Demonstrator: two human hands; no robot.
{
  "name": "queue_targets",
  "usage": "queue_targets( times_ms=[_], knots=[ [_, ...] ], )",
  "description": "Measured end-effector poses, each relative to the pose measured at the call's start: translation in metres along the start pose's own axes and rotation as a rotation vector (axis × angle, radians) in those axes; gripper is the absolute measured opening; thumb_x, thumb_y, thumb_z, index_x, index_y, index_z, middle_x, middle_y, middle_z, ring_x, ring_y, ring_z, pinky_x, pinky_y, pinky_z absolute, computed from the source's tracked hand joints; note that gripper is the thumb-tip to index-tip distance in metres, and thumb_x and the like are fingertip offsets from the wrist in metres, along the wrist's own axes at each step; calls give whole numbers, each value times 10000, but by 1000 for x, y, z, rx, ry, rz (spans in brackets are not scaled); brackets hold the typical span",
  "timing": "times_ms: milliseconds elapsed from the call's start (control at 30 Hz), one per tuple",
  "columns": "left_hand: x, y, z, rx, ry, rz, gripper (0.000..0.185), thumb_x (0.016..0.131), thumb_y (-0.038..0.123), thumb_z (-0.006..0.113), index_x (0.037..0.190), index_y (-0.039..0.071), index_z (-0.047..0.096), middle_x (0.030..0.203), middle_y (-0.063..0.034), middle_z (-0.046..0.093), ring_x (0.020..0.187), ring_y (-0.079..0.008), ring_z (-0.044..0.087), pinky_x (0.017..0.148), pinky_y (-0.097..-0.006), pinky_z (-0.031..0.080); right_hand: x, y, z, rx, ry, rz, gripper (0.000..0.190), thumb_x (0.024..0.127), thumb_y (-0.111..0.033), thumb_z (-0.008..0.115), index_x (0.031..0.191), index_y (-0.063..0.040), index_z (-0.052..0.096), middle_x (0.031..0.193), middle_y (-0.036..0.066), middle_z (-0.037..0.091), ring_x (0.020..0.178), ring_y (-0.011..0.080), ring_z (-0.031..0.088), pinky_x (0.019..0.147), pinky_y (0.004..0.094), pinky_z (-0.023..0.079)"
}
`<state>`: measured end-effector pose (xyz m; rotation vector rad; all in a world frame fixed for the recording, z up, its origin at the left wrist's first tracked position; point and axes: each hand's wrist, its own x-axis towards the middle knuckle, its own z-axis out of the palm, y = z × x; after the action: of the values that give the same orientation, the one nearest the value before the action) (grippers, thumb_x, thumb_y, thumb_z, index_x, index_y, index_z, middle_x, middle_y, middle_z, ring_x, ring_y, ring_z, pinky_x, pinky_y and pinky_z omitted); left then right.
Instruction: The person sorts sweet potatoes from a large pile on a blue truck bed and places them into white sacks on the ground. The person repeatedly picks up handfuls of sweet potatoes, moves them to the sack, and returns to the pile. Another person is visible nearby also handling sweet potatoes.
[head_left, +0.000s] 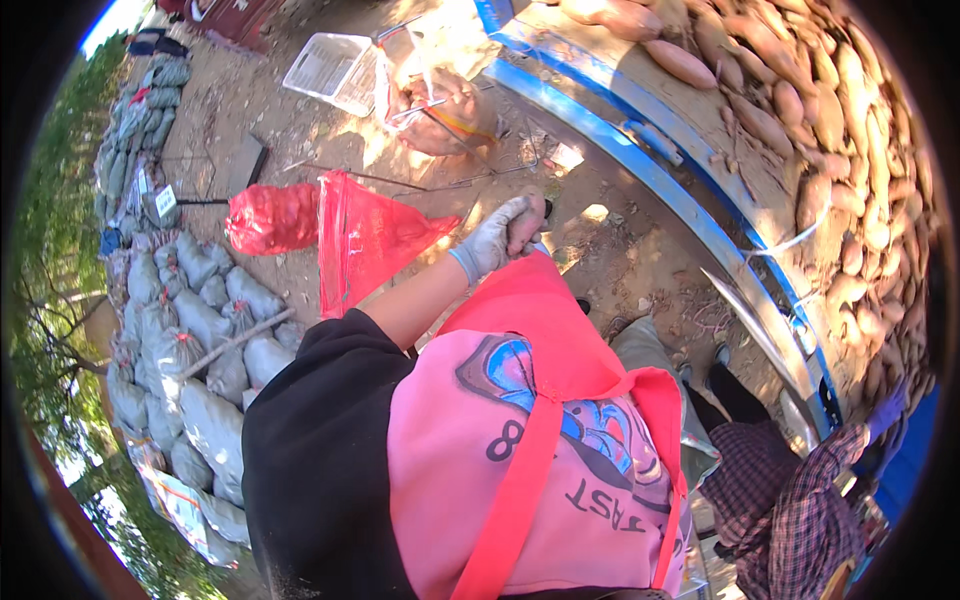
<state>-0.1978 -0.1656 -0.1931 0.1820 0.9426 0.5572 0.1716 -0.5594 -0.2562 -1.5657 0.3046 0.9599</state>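
My left hand (491, 244), in a pale work glove with a blue cuff, is closed around a sweet potato (527, 225) in front of my red apron (532, 307). My right hand is out of view. To the left of the held sweet potato hangs a red mesh bag (360, 244), its body tapering toward my glove. Beside it lies a filled red mesh bag (274, 217). Farther ahead, a clear plastic bag of sweet potatoes (442, 112) sits at a thin metal frame.
A blue-edged truck bed (600, 124) carries a heap of sweet potatoes (840, 112) on the right. A co-worker in a plaid shirt (795, 502) reaches into it with a purple glove. Filled sacks (199, 322) are stacked left. A white plastic crate (330, 71) and a platform scale (247, 161) stand ahead.
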Motion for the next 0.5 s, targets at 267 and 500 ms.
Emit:
queue_targets(
  times_ms=[267,500],
  knots=[
    [-100,59,-227,-300,797,691,434,972,560,620,1217,201,634,947,-40,667,617,-112,549,466,-238,421,47,-80,171,-538,-423,114,412,1036,-337,553,1342,-63,590,1154,112,659,910,209,664,800,332,564],
    [-141,102,-381,-405,1008,588,395,983,559,600,1046,174,661,763,-48,644,537,-123,533,425,-252,399,80,-77,264,-637,-800,264,397,1044,-303,550,1347,-50,595,1123,116,681,845,187,672,729,289,566]
  ],
)
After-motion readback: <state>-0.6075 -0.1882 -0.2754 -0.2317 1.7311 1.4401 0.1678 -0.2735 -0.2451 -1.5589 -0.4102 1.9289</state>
